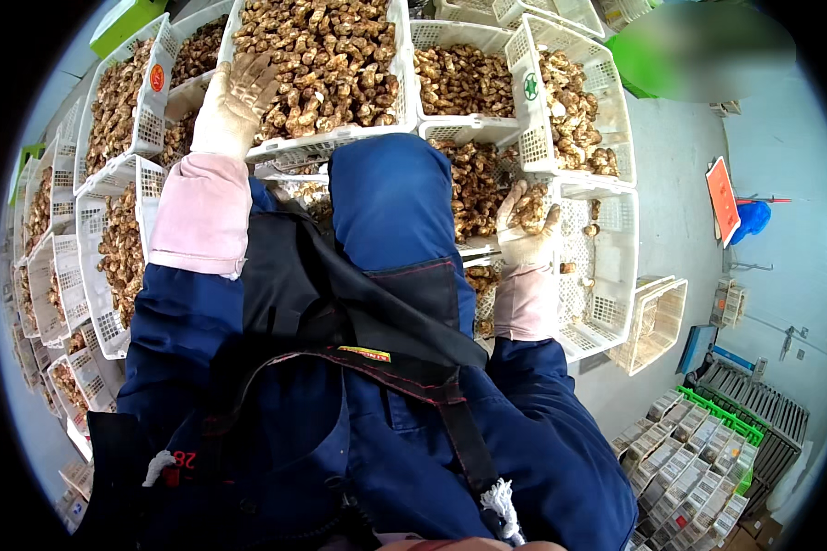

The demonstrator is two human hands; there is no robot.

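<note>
Cupping brown mushrooms (529, 208) | right hand (527, 230) curved around them, presumably against spilling | left hand (232, 99) splayed open over large plastic crate's edge (335, 139) | smaller crates (469, 121) abut, likely shortening reach

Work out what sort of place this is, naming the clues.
Probably a produce sorting or packing room: many white crates stand close together, most holding brown, mushroom-like pieces, and a plain, pale wall rises beside the grey floor.

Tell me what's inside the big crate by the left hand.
The crate holds a heap of brown mushroom-like pieces; they hide its floor. The left hand covers some.
</note>
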